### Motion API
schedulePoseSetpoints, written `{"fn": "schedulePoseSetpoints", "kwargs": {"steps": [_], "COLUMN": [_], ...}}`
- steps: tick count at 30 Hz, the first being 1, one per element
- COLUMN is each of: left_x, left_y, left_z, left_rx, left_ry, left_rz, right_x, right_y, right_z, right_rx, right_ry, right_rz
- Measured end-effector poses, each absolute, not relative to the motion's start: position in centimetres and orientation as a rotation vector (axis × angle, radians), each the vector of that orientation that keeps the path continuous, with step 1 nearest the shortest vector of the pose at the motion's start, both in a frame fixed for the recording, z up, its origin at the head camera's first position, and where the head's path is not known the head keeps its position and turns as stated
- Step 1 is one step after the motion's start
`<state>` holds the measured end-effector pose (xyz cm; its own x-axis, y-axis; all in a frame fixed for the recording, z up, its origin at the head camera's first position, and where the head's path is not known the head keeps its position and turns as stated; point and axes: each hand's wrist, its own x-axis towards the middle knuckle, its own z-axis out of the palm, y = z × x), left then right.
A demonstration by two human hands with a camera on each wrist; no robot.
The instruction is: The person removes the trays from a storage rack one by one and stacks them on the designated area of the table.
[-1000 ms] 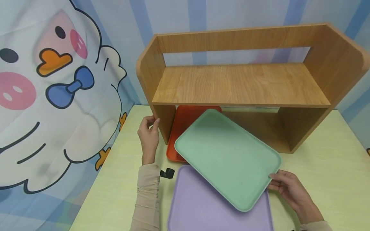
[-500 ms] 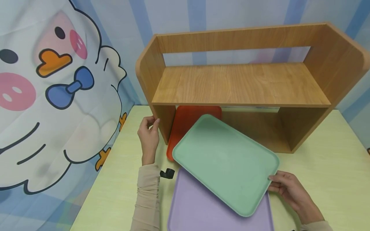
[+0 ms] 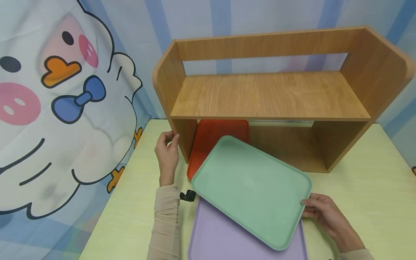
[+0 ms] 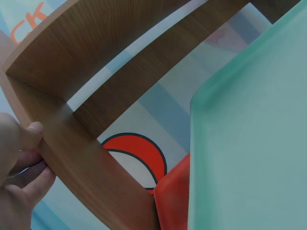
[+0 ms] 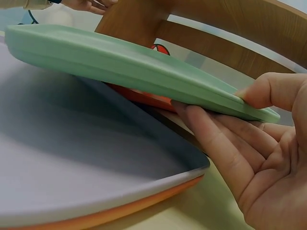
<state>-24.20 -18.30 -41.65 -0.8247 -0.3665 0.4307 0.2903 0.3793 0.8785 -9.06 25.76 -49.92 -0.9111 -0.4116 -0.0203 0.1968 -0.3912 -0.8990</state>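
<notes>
My right hand [image 3: 331, 220] pinches the right edge of a green tray [image 3: 253, 191], thumb on top and fingers beneath; the right wrist view shows the tray [image 5: 144, 67] raised above a purple tray [image 5: 86, 158]. In the head view the green tray lies at a slant over part of the purple tray [image 3: 224, 234] and a corner of the red tray [image 3: 221, 137]. The red tray stands partly inside the lower left of the wooden shelf [image 3: 269, 95]. My left hand [image 3: 167, 155] grips the front edge of the shelf's left side panel.
An orange edge [image 5: 158, 199] shows beneath the purple tray in the right wrist view. A small black object [image 3: 187, 195] appears beside the left sleeve. Behind the pale green table [image 3: 130, 202] hangs a curtain [image 3: 195, 18] with a cartoon bird.
The green tray has moved toward the front and slightly left, uncovering more of the red tray. My right hand has shifted slightly down with it; my left hand has stayed put.
</notes>
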Motion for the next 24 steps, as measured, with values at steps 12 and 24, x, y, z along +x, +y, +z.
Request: {"fn": "schedulePoseSetpoints", "kwargs": {"steps": [12,24], "left_x": [-24.3,-24.2], "left_y": [-18.3,-18.3], "left_z": [-41.8,-41.6], "left_rx": [0.090,0.092], "left_ry": [-2.087,-2.087], "left_rz": [-1.473,-1.469], "right_x": [-9.5,-10.0], "right_y": [26.6,26.9], "right_z": [-50.1,-50.4], "right_rx": [-0.349,-0.406], "right_ry": [1.463,1.450], "right_rz": [-2.236,-2.157]}}
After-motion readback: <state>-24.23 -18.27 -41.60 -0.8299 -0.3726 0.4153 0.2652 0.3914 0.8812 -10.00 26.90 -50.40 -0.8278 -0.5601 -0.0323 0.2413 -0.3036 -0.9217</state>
